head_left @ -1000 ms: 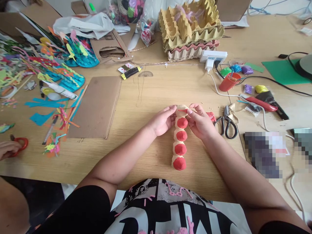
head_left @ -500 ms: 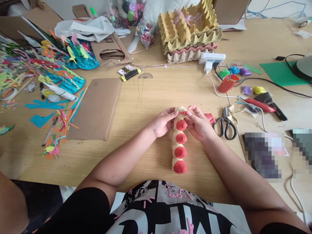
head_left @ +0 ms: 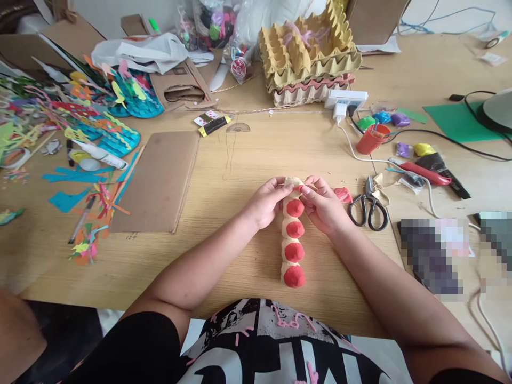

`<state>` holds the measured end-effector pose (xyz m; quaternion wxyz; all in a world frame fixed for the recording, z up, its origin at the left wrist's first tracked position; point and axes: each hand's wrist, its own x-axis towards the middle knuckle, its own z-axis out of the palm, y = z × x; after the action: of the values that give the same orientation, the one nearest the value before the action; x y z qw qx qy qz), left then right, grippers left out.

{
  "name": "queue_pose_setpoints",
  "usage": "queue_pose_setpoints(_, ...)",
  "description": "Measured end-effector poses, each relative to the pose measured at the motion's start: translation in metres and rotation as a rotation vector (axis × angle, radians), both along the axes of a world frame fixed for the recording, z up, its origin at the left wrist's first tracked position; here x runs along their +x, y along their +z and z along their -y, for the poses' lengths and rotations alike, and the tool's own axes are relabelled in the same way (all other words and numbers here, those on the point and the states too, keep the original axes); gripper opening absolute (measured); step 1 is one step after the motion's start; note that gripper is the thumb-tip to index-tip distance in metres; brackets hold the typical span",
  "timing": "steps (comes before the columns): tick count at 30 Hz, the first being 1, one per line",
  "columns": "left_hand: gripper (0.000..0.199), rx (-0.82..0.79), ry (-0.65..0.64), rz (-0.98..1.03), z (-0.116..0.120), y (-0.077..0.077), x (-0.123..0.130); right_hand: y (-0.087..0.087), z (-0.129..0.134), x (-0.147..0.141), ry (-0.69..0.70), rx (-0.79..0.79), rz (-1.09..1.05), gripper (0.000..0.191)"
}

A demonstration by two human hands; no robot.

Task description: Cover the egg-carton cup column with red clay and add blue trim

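A strip of egg carton lies lengthwise on the wooden table, its several cups topped with red clay. My left hand grips the far end of the strip from the left, thumb on top. From the other side my right hand pinches at the same end, its thumb against a bit of red clay on the last cup. Both thumbs nearly meet there. A red clay packet rests just beyond my right hand, beside black-handled scissors.
Stacked egg trays and a power strip stand at the back. Flat cardboard and coloured paper scraps lie left. An orange cup, cables and a red cutter are on the right. Someone's bare limb shows lower left.
The view has shifted slightly. Both hands remain at the strip's far end, with my right thumb a little closer to my left thumb over the red clay.
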<state>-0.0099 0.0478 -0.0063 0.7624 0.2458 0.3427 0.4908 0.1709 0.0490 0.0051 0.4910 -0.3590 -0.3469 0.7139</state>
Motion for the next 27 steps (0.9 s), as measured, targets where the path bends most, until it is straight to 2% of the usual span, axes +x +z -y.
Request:
queue_pose_setpoints(8,0.073,-0.015,-0.015,0.000,0.0024,0.0054,0.0020,-0.0021,0.0003,-0.0023,-0.015,-0.011,-0.006,0.074)
queue_pose_setpoints(14,0.067,-0.011,0.008,0.002,0.0024,0.0051,0.0013,-0.0029,0.0020,-0.0042,0.001,-0.007,-0.038,0.072)
queue_pose_setpoints(18,0.063,0.000,0.010,0.008,0.0024,0.0078,-0.0003,-0.0051,0.0015,-0.0020,0.023,-0.018,-0.085,0.064)
queue_pose_setpoints(27,0.057,0.024,-0.156,0.029,0.0016,0.0047,-0.0036,-0.0030,-0.0008,0.0009,0.042,0.031,-0.047,0.065)
